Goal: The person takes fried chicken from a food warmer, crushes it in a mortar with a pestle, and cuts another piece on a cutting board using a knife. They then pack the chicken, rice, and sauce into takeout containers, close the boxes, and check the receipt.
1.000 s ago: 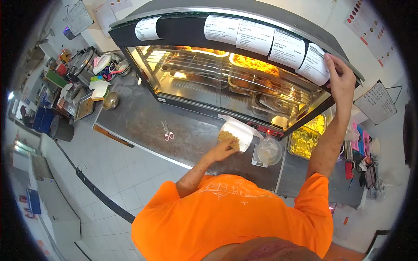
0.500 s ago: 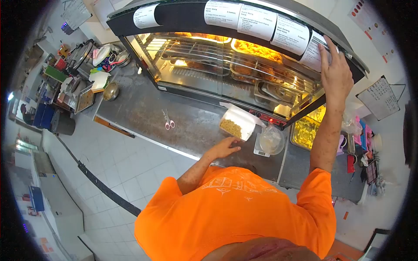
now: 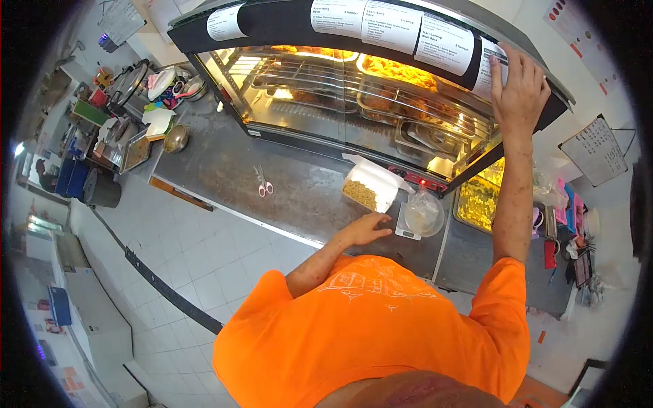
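Right hand (image 3: 520,92) up at the rightmost order slip (image 3: 484,80) on the warming cabinet (image 3: 320,126)'s black top panel (image 3: 279,26); fingers extended and spread wide, thumb apart, seemingly resting on the paper. No pinch visible, though the palm side is hidden. Slip lies under and just left of those fingers, partly covered; next slip (image 3: 442,44) sits just left again, heading "Nasi Goreng".

To handle it well: fingertips flat, light even pressure, since thin paper probably creases if gripped hard. Thumb on the margin would leave the print readable. Wrist is best off the cabinet glass, likely warm.

Left hand (image 3: 364,231) low over the counter (image 3: 224,160), palm down, fingers loosely spread, nothing in it as far as shown. Open takeaway box (image 3: 386,187) just beyond its fingers, apart from them; brown grainy food, looks like fried rice (image 3: 359,195), in the near-left part. Digital scale (image 3: 407,232) just right of that hand, clear plastic bag (image 3: 425,214) on it. Scissors (image 3: 264,183) well off to its left. Sensible to hold those fingers clear of the box rim and scale: a knock could spill the rice.
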